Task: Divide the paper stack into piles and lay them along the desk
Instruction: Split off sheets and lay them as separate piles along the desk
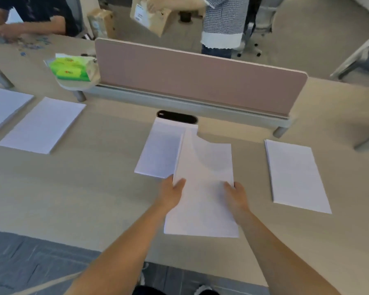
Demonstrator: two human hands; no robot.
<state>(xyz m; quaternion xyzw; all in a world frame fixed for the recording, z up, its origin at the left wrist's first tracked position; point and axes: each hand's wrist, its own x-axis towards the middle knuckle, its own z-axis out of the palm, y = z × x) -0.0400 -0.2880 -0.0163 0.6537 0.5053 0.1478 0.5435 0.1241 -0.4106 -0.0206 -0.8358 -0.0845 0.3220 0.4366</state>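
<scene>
I hold a white paper stack (203,188) over the middle of the beige desk (83,188). My left hand (172,193) grips its left edge with the thumb on top. My right hand (235,196) grips its right edge. The stack's far end bends upward and partly covers a paper pile (160,150) lying flat behind it. Another pile (296,175) lies to the right. Two more piles lie to the left, one (43,124) in full view and one (2,107) cut off by the frame's edge.
A pink divider panel (200,77) runs along the desk's back, with a black cable slot (177,118) in front of it. A green tissue pack (73,68) sits on a small shelf at back left. Two people are beyond the desk. The near edge borders grey floor.
</scene>
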